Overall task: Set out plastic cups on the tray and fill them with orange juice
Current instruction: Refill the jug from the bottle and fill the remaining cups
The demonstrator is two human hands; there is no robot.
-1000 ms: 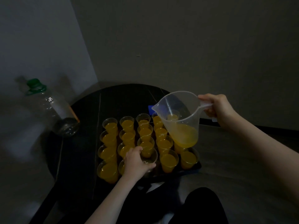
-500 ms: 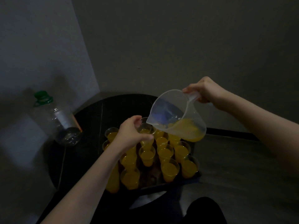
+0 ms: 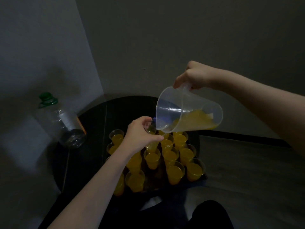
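Observation:
My left hand grips a clear plastic cup and holds it raised above the tray, right under the jug's spout. My right hand holds the handle of a clear plastic jug, tipped to the left, with orange juice pooled low in it. Below them several cups of orange juice stand in rows on a dark tray. My left forearm hides some cups on the tray's left side.
The tray sits on a round black table set in a corner between two walls. An almost empty clear bottle with a green cap stands at the table's left edge. My dark-clothed knee shows below the table.
My left hand took a cup from the tray's near row and lifted it up to the spout. My right hand raised the jug and tipped it further left.

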